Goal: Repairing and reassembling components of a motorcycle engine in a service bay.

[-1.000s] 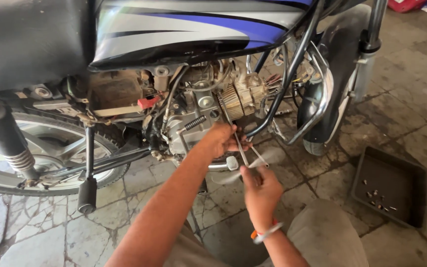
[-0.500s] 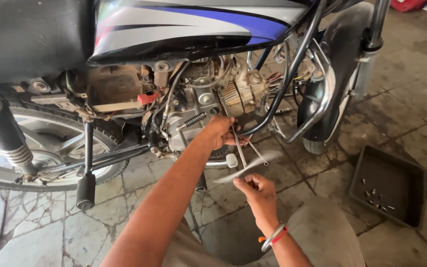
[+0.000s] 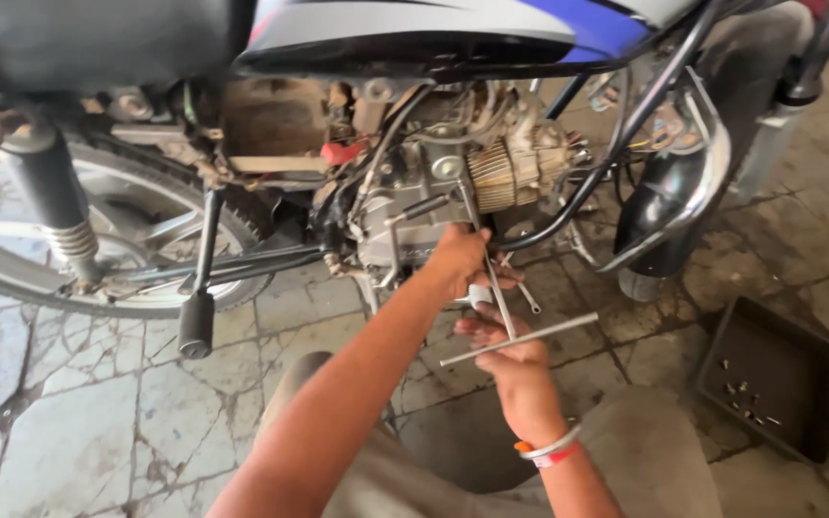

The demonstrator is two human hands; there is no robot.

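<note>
Gripping the T-handle wrench (image 3: pixel 501 317) at the crossing of its shaft and crossbar, the right hand (image 3: pixel 506 360) is clenched around it, with a bangle at the wrist. That long shaft slants up to the motorcycle engine (image 3: pixel 434 206), just left of the finned cylinder (image 3: pixel 510 175). Higher up, the left hand (image 3: pixel 461 261) curls against the lower engine case, touching the shaft; whether it grasps anything I cannot tell. Behind it, a kick lever (image 3: pixel 201 278) hangs beside the rear wheel (image 3: pixel 98 240). Well apart, on the tiled floor (image 3: pixel 79 422) toward its right edge, a dark tray (image 3: pixel 769 336) holds small bolts (image 3: pixel 746 398).
</note>
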